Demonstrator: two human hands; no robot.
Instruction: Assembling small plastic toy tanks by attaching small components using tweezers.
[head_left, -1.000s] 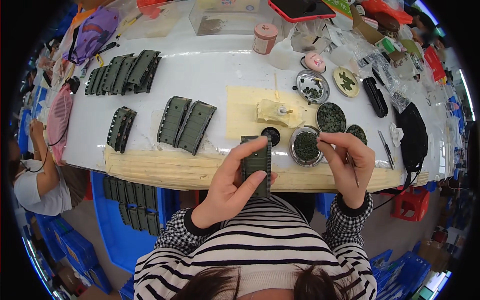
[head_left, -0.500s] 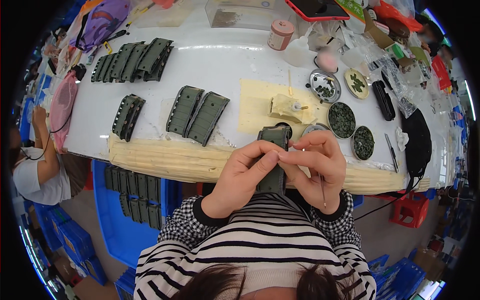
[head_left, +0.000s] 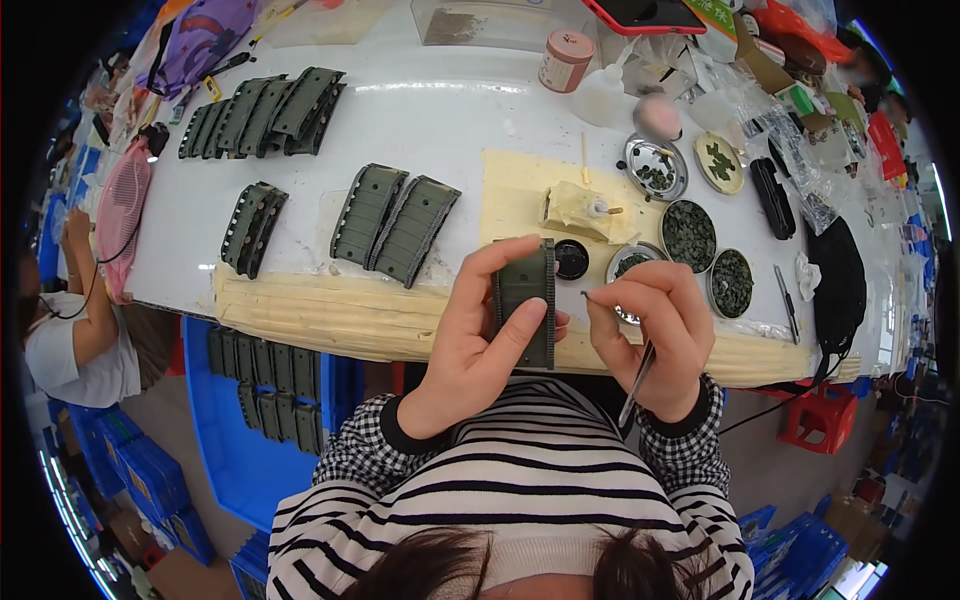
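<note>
My left hand [head_left: 480, 325] is closed around a dark green ribbed panel [head_left: 523, 300] with a toothed edge, holding it upright above the table's front edge. Thumb in front, index finger over its top corner. To its right and apart from it is my right hand [head_left: 655, 335], thumb and index finger pinched on a tiny dark piece [head_left: 586, 293]. A slim metal tool [head_left: 638, 385], like tweezers, is tucked in the same hand and points down. Just beyond the hands sit a small round black pot [head_left: 571, 260] and a metal dish [head_left: 614, 275] of green bits, partly hidden by my right hand.
Round tins of small green pieces [head_left: 689, 236] [head_left: 731, 283] stand at right, near a yellow block [head_left: 590, 215]. More green panels [head_left: 395, 225] lie on the left of the table. A blue crate [head_left: 235, 455] of panels is below. Another person [head_left: 85, 340] sits at far left.
My hands have come apart: the right has moved right, away from the panel. The panel has shifted left and turned, its toothed edge now showing. The black pot has come into fuller view.
</note>
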